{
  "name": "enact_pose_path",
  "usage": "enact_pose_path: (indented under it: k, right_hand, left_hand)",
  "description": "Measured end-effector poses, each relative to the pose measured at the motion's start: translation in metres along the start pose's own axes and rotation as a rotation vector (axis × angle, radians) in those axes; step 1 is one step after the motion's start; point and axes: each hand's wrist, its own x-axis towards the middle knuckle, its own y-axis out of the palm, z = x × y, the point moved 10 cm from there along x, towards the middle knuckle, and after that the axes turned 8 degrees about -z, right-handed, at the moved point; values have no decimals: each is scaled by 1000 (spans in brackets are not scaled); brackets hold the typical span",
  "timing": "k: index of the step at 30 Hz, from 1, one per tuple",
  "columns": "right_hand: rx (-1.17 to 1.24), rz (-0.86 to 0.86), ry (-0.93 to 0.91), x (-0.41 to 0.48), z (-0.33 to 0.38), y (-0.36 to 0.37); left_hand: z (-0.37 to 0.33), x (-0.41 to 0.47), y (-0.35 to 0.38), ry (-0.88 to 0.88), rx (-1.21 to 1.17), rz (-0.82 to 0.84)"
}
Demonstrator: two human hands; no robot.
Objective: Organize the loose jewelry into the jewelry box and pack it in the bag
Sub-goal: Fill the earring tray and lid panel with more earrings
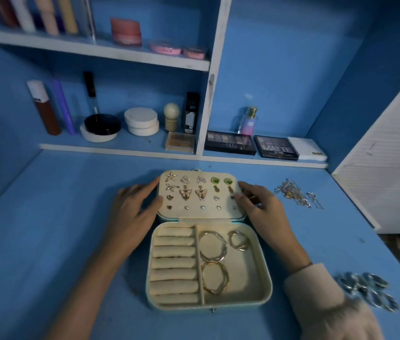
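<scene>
A blurred heap, probably rings (pixel 368 290), lies nearest on the blue table (pixel 47 241). The open jewelry box (pixel 266 278) holds bangles (pixel 215 278). The left hand (pixel 132 207) and right hand (pixel 262 209), fingers loosely spread, rest against its earring-studded lid (pixel 201 214). Beyond lie tangled chains (pixel 294 193).

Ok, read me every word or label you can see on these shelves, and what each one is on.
"MATTE": right palette.
"SB": perfume bottle.
"NUDES", only partly legible: left palette.
Too blurred or small to read: the small print under "MATTE", the black box label and the marks on the white box.
</scene>
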Motion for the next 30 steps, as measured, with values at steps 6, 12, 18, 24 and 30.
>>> enact_pose_path:
  k: [6,12,18,24,30]
  right_hand:
    - [122,-31,31,1,-1,-2]
    - [585,-78,102,-1,5,-13]
    - [774,-23,72,-1,13,-20]
    - [812,236,6,-8,24,-21]
    - [716,436,-96,-20,32,-23]
  left_hand:
    - [6,3,0,-77,-223,9]
    - [-3,7,-6,-143,-588,14]
    - [12,10,-14,-204,-642,-69]
    - [10,9,-15,-212,-685,-82]
    - [8,7,-15,-213,-648,-61]
